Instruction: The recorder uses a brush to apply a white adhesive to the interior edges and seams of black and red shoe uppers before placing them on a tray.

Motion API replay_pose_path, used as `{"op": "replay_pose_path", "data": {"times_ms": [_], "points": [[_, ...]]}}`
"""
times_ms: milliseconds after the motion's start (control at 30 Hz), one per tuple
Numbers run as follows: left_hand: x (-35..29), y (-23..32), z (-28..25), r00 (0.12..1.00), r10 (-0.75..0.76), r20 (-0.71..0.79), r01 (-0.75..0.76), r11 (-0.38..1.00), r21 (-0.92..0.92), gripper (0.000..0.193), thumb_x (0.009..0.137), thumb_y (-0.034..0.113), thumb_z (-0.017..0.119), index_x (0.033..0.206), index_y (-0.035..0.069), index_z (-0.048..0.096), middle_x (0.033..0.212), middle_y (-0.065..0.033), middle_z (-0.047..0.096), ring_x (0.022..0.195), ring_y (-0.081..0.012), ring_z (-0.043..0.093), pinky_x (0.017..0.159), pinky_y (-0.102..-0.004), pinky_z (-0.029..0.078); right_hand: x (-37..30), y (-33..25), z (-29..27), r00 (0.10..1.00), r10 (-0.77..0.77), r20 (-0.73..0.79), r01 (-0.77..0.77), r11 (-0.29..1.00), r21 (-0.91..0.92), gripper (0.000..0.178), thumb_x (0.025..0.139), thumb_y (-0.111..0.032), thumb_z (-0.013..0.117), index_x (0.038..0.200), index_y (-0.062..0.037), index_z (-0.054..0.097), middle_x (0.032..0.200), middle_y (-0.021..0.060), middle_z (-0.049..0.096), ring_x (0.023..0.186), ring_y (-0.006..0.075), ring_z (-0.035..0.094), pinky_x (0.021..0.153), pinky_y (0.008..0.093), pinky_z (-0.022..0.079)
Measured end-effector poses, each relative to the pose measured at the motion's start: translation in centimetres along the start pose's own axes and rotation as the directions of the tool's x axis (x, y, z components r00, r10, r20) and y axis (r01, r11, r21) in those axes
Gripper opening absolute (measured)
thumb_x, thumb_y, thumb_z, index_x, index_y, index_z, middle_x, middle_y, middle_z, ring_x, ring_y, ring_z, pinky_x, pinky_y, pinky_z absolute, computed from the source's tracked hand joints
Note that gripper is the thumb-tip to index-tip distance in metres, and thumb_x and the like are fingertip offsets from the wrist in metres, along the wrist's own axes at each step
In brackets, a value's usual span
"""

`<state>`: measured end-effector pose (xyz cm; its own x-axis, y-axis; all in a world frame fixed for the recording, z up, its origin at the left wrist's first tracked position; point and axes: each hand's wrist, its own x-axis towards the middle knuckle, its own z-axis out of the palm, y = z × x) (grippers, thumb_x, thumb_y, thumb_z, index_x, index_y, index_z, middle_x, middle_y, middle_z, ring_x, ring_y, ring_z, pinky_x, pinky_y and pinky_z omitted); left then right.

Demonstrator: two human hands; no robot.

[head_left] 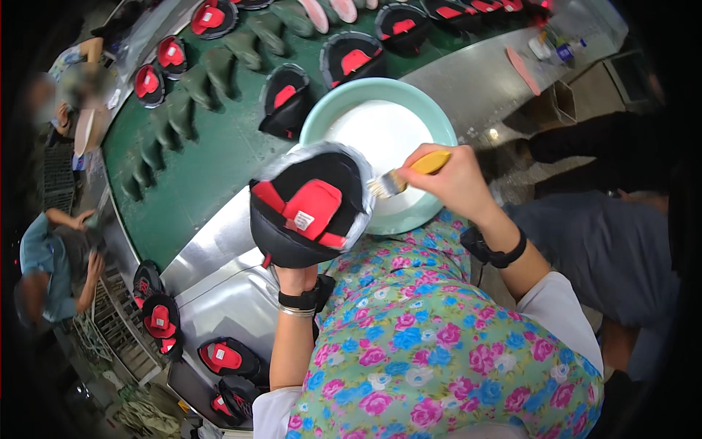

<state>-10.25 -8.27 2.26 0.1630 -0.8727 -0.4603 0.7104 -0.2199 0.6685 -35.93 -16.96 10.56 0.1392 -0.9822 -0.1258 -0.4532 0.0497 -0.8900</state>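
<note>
From below, my left hand [297, 279] grips a black shoe upper [312, 212] with a red tongue and lining; most of the fingers are hidden behind it. The upper's opening is tilted up, its rim edged in pale grey-white. My right hand [455, 181] pinches a flat paintbrush [395, 183] by its yellow handle. The brush's whitened bristles are at the upper's right rim; whether they touch it I cannot tell. Just beyond and partly beneath the brush stands a pale green basin [319, 111] holding white liquid [380, 132].
A green work surface [219, 139] carries more black uppers [284, 102] and dark green foot-shaped forms [219, 69]. A pink insole [522, 71] lies on the metal edge [468, 88]. Finished-looking shoes [232, 357] rest lower left. Co-workers [55, 256] sit at left; another person [592, 241] is at right.
</note>
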Motion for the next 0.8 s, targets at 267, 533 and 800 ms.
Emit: {"op": "replay_pose_path", "data": {"times_ms": [267, 533, 800], "points": [[0.5, 0.6, -2.9, 0.971, -0.139, 0.195, 0.135, 0.990, 0.034, 0.039, 0.087, 0.023, 0.052, 0.117, -0.001, 0.052, 0.111, -0.0185, 0.062, 0.098, -0.0295, 0.062, 0.084, -0.0433, 0.054, 2.4, -5.9, 0.1, 0.911, -0.370, 0.182, 0.322, 0.914, 0.247, 0.013, 0.078, -0.012, 0.072, 0.086, -0.0019, 0.068, 0.075, 0.0047, 0.068, 0.068, 0.0097, 0.062, 0.065, 0.0227, 0.048], [-1.0, 0.9, 1.1, 0.725, -0.254, 0.640, 0.587, 0.714, -0.381, 0.044, 0.093, 0.031, 0.047, 0.126, 0.002, 0.047, 0.123, -0.0166, 0.056, 0.107, -0.0292, 0.059, 0.091, -0.0444, 0.050, 4.5, -6.5, 4.8, 0.705, -0.550, 0.447, 0.484, 0.835, 0.264, 0.017, 0.078, -0.013, 0.072, 0.093, -0.0041, 0.071, 0.084, 0.0088, 0.070, 0.071, 0.0173, 0.066, 0.067, 0.0251, 0.049], [-2.1, 1.9, -0.3, 0.772, -0.495, 0.399, 0.629, 0.686, -0.366, 0.040, 0.083, 0.015, 0.055, 0.121, 0.002, 0.051, 0.113, -0.0165, 0.062, 0.102, -0.0316, 0.061, 0.092, -0.0445, 0.049, 2.4, -5.9, 2.8, 0.815, -0.468, 0.341, 0.449, 0.883, 0.137, 0.012, 0.076, -0.009, 0.072, 0.087, -0.0035, 0.071, 0.080, 0.0082, 0.069, 0.070, 0.0154, 0.065, 0.067, 0.0252, 0.049]]}}
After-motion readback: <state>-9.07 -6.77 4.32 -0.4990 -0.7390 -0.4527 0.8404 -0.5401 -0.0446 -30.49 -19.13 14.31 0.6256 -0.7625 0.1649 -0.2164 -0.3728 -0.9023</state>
